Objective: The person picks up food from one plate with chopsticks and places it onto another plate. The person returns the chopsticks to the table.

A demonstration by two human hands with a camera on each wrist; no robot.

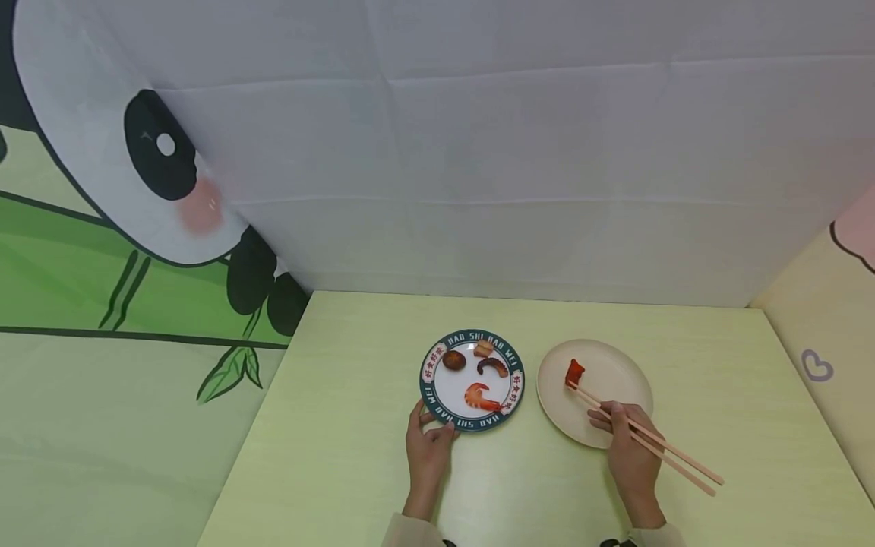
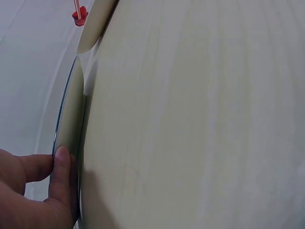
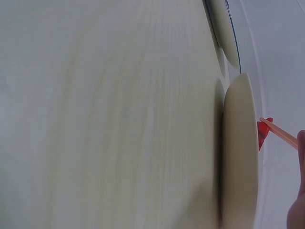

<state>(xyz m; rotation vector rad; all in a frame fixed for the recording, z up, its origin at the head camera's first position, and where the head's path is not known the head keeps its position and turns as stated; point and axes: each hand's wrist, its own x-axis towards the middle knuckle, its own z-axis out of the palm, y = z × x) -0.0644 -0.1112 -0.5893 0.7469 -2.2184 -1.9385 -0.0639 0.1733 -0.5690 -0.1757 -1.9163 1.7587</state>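
Observation:
My left hand (image 1: 429,450) holds the near left rim of a round plate (image 1: 466,422) with a dark teal patterned border. On that plate lie a shrimp (image 1: 481,396), a brown round piece (image 1: 454,360), a curved dark-edged slice (image 1: 492,367) and a small tan layered piece (image 1: 483,349). A pair of wooden chopsticks (image 1: 673,453) is in my right hand (image 1: 634,448). Their tips pinch a glossy red piece of food (image 1: 575,372) over a plain beige plate (image 1: 601,357). In the right wrist view, the red piece (image 3: 263,133) shows beyond that plate's rim.
Both plates stand side by side on a pale yellow-green table (image 1: 328,425). A grey-white sheet (image 1: 478,182) hangs behind it. Cartoon-printed cloth (image 1: 137,304) is at the left, and a cream panel with a heart (image 1: 816,366) is at the right.

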